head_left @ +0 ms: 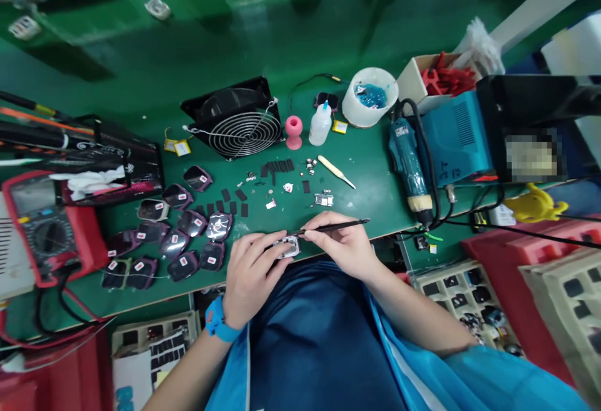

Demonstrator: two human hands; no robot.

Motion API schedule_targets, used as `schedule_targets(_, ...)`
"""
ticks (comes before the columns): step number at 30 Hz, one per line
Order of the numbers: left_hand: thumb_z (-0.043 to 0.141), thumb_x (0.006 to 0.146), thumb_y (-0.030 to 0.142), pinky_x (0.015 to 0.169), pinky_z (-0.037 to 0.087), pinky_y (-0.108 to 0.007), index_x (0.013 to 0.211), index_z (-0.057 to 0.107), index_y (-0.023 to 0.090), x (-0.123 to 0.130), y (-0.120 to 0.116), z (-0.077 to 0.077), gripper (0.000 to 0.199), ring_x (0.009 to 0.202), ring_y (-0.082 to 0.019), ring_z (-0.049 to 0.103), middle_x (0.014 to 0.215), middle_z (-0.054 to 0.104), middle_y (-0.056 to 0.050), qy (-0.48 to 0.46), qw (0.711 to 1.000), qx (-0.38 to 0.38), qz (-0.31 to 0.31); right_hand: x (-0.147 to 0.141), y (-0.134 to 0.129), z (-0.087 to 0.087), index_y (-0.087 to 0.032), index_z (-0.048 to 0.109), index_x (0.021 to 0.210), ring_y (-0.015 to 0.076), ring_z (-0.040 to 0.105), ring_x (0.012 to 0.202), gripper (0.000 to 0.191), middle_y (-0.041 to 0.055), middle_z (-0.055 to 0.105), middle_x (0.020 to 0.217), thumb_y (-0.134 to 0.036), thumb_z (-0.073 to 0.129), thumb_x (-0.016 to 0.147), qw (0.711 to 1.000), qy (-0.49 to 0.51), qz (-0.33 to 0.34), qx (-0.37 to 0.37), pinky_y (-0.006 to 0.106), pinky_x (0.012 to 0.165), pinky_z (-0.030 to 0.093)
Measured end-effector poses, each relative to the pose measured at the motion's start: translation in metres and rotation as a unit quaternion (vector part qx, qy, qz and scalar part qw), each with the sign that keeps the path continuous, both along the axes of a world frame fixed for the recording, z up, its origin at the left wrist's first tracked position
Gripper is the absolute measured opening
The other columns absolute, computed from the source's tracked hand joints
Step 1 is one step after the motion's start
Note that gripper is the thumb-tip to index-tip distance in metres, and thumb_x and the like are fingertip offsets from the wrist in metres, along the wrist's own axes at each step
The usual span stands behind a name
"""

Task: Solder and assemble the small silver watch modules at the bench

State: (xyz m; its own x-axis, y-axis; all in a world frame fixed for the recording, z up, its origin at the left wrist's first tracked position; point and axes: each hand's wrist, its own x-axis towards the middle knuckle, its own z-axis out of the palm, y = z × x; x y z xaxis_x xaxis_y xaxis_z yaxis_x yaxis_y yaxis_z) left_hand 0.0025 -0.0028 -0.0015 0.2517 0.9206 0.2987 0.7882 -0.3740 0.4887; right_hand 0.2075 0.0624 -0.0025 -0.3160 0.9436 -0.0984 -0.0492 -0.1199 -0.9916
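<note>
My left hand (pixel 256 267), with a blue wristband, is closed around a small white watch case (pixel 290 246) at the table's front edge. Its fingers cover part of the case, so the inside shows only partly. In my right hand (pixel 345 245) are black tweezers (pixel 335 227), pinched between thumb and fingers. Their tip reaches the upper rim of the case; whether it grips anything is too small to tell. Just beyond my hands lie a small circuit board (pixel 323 199), black pads (pixel 241 209) and a cream-handled tool (pixel 334 170).
Several watch faces (pixel 183 265) lie at left, near a red multimeter (pixel 51 235). Behind are a fan (pixel 246 132), a pink holder (pixel 293 132), a dropper bottle (pixel 320 124) and a white tub (pixel 350 107). At right stand an electric screwdriver (pixel 407 157) and a blue box (pixel 457 141).
</note>
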Motion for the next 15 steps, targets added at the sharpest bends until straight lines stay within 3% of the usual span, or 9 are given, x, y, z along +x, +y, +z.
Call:
schedule_targets(5, 0.070, 0.096, 0.022, 0.088, 0.050, -0.040, 0.113, 0.069, 0.024, -0.0008, -0.0015, -0.0021, 0.017, 0.101, -0.023, 0.062, 0.119, 0.075, -0.005, 0.007, 1.000, 0.001, -0.003, 0.0019, 0.0011, -0.0007, -0.021, 0.076, 0.090, 0.0172, 0.072, 0.079, 0.008, 0.0050, 0.076, 0.086, -0.028, 0.072, 0.091, 0.999, -0.021, 0.033, 0.036, 0.028, 0.070, 0.060)
schedule_targets(15, 0.072, 0.094, 0.018, 0.090, 0.049, -0.040, 0.114, 0.068, 0.022, -0.0024, -0.0006, -0.0023, 0.021, 0.103, -0.023, 0.059, 0.120, 0.074, -0.004, 0.002, 1.000, -0.004, -0.012, 0.0010, -0.0003, 0.0020, -0.020, 0.074, 0.085, 0.0155, 0.071, 0.073, 0.014, 0.0040, 0.074, 0.082, -0.030, 0.069, 0.093, 0.999, -0.033, 0.010, 0.022, 0.027, 0.066, 0.059)
